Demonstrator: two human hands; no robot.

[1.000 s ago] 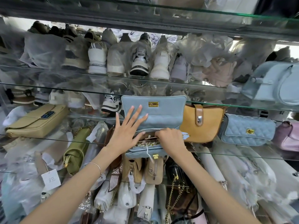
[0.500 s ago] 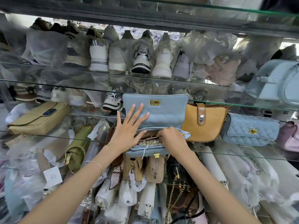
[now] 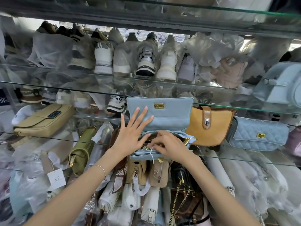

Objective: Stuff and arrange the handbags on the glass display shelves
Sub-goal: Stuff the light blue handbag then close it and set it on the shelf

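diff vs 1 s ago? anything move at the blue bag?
Right hand: its fingers, bunched in the mouth of the light blue handbag before, now stretch leftward over the gold chain there. Whether they pinch it is unclear. Nothing visibly taken hold of or let go. Unchanged: left hand flat on the raised flap, the handbag's place, the mustard bag beside it.

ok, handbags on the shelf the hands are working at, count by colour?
Light blue: 2, open flap bag, quilted bag
Beige: 1, beige flap bag
Mustard: 1, mustard bag
Pink: 1, pink bag, cut off at right edge
Total: 5
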